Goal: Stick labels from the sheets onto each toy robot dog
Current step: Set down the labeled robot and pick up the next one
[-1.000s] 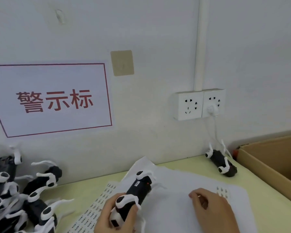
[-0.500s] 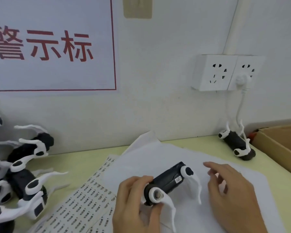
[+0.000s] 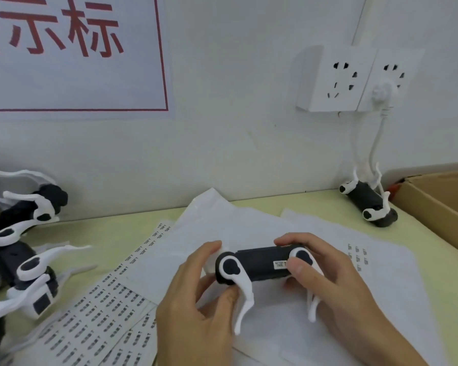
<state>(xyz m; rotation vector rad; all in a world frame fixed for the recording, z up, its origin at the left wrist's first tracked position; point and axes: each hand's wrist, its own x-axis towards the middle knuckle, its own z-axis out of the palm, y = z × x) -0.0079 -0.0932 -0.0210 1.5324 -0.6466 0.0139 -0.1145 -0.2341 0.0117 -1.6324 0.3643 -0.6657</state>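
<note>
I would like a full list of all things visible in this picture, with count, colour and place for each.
held toy dog: one, black with white legs, centre, small label on its side
toy dogs pile: several, black and white, left edge
lone toy dog: one, black and white, by the wall, right
label sheets: several, white, on the table, centre and left
table: one, pale green
cardboard box: one, brown, far right
wall sockets: two, white, one with a plug
sign: one, white with red characters, upper left
left hand: grips the dog's left end
right hand: thumb presses the label
</note>
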